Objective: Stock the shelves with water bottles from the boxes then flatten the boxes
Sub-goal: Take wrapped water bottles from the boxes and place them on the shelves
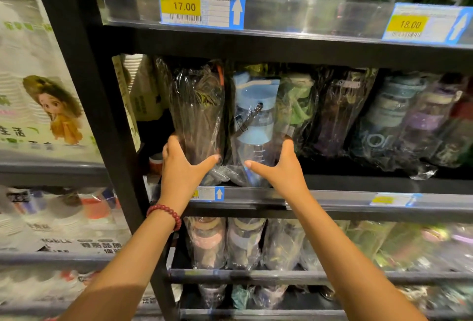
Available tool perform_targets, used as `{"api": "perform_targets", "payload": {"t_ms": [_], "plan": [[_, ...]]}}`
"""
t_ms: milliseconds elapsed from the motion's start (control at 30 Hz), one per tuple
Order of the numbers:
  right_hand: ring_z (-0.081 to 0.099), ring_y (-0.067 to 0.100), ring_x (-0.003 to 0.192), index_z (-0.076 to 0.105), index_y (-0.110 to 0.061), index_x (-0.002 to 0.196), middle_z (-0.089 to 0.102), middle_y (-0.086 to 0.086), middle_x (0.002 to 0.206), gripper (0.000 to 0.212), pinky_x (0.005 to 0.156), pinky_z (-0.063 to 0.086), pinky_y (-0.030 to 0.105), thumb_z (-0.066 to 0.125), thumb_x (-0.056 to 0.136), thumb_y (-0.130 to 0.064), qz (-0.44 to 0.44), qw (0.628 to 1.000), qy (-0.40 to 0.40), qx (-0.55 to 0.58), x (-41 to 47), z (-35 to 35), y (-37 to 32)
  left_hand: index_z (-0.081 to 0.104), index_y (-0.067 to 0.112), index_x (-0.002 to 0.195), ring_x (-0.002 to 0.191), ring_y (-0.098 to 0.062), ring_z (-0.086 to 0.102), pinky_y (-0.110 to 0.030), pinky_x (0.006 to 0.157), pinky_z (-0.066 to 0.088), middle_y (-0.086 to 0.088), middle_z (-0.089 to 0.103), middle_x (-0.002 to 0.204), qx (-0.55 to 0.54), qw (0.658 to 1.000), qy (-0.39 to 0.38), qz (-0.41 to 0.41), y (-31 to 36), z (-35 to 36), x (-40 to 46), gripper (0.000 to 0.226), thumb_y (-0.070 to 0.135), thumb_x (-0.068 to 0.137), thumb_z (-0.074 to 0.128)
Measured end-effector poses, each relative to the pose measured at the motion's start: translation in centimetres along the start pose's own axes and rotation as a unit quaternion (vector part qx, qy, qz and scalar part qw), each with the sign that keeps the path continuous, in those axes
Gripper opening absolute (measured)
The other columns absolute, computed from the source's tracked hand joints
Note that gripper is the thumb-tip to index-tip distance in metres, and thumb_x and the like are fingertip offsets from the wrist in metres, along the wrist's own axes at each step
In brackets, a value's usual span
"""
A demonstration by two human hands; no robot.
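dark bottle (197, 113) upright, cap up, on middle shelf (332, 199), left of blue bottle (256, 126), also upright | left grip (181, 167) clasps dark bottle | right grip (279, 167) clasps blue bottle

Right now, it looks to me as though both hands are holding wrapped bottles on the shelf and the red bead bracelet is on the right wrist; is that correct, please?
Not quite: the red bead bracelet is on the left wrist. The head view shows the left hand gripping the dark wrapped bottle and the right hand gripping the blue-lidded wrapped bottle on the shelf.
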State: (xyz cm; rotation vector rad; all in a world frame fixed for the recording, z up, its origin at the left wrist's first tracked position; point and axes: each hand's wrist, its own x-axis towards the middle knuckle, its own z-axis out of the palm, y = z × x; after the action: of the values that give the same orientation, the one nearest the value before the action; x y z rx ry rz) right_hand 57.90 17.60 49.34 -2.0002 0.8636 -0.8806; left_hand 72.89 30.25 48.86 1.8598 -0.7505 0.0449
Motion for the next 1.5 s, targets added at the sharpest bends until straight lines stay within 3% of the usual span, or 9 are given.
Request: {"api": "perform_targets", "payload": {"t_ms": [133,300,500,633,767,967,1133,1267,1500], "plan": [[0.044,0.022,0.125,0.036,-0.012,0.138,0.047,0.006,0.136,0.074,0.098,0.04,0.034,0.074,0.079,-0.037,-0.037,0.993,0.054,-0.103,-2.4,-1.3,0.9,0.029,0.01,0.144,0.132,-0.021,0.033,-0.031,0.108,0.031,-0.008,0.03,0.146,0.032,0.997,0.042,0.063,-0.3,-0.5,-2.9,0.085,0.03,0.076,0.076],[0.047,0.027,0.116,0.051,-0.009,0.126,0.053,0.007,0.124,0.049,0.096,0.031,0.027,0.065,0.086,-0.032,-0.183,0.953,0.019,-0.241,-7.1,-1.6,2.9,0.041,0.008,0.138,0.129,-0.025,0.037,-0.037,0.109,0.031,-0.01,0.042,0.139,0.161,0.975,0.04,0.151,-1.3,-0.7,-8.6,0.072,0.024,0.076,0.075],[0.051,0.033,0.114,0.053,-0.009,0.121,0.054,0.012,0.124,0.044,0.09,0.048,0.041,0.062,0.083,-0.028,-0.292,0.909,-0.11,-0.276,-14.0,0.1,6.7,0.055,0.001,0.125,0.112,-0.029,0.053,-0.036,0.102,0.043,-0.014,0.058,0.12,0.27,0.944,-0.024,0.187,-5.1,0.8,-16.6,0.056,0.023,0.075,0.067],[0.056,0.031,0.104,0.055,-0.012,0.117,0.058,0.01,0.115,0.053,0.075,0.055,0.041,0.076,0.07,-0.026,-0.298,0.883,-0.2,-0.303,-18.2,0.1,11.1,0.062,0.004,0.116,0.096,-0.028,0.059,-0.037,0.077,0.056,-0.011,0.064,0.106,0.36,0.924,-0.076,0.103,-5.7,3.1,-23.4,0.066,0.02,0.056,0.086],[0.059,0.031,0.098,0.06,-0.012,0.112,0.059,0.009,0.109,0.048,0.072,0.054,0.04,0.074,0.067,-0.023,-0.269,0.881,-0.271,-0.28,-21.9,-1.3,15.4,0.06,0.009,0.114,0.09,-0.03,0.063,-0.038,0.067,0.057,-0.01,0.064,0.104,0.39,0.917,-0.079,0.027,-5.4,5.5,-31.3,0.073,0.023,0.048,0.089],[0.061,0.032,0.104,0.063,-0.013,0.111,0.064,0.01,0.113,0.05,0.077,0.056,0.042,0.069,0.064,-0.028,-0.335,0.833,-0.348,-0.272,-26.8,-3.6,19.3,0.046,0.016,0.12,0.102,-0.034,0.06,-0.043,0.076,0.056,-0.011,0.06,0.114,0.384,0.908,-0.095,-0.137,-4.8,8.0,-42.2,0.074,0.026,0.057,0.083],[0.061,0.029,0.104,0.058,-0.015,0.112,0.065,0.008,0.111,0.061,0.081,0.055,0.038,0.081,0.059,-0.033,-0.389,0.788,-0.415,-0.237,-30.1,-4.3,18.8,0.049,0.013,0.114,0.093,-0.036,0.063,-0.043,0.073,0.056,-0.013,0.063,0.106,0.398,0.892,-0.036,-0.212,-2.3,7.0,-47.4,0.068,0.021,0.054,0.082],[0.061,0.03,0.1,0.059,-0.015,0.107,0.063,0.008,0.109,0.05,0.077,0.056,0.038,0.076,0.062,-0.028,-0.423,0.754,-0.467,-0.185,-32.4,-2.5,17.5,0.057,0.011,0.11,0.082,-0.034,0.063,-0.036,0.059,0.053,-0.013,0.064,0.1,0.403,0.869,0.028,-0.286,-0.9,4.4,-51.4,0.066,0.021,0.051,0.083],[0.062,0.03,0.102,0.063,-0.015,0.104,0.065,0.006,0.107,0.05,0.079,0.056,0.04,0.081,0.058,-0.023,-0.482,0.676,-0.53,-0.169,-38.0,1.8,12.8,0.051,0.014,0.113,0.084,-0.032,0.063,-0.035,0.065,0.054,-0.012,0.064,0.101,0.377,0.835,0.111,-0.385,-1.9,-1.0,-57.1,0.064,0.034,0.056,0.072]]}}
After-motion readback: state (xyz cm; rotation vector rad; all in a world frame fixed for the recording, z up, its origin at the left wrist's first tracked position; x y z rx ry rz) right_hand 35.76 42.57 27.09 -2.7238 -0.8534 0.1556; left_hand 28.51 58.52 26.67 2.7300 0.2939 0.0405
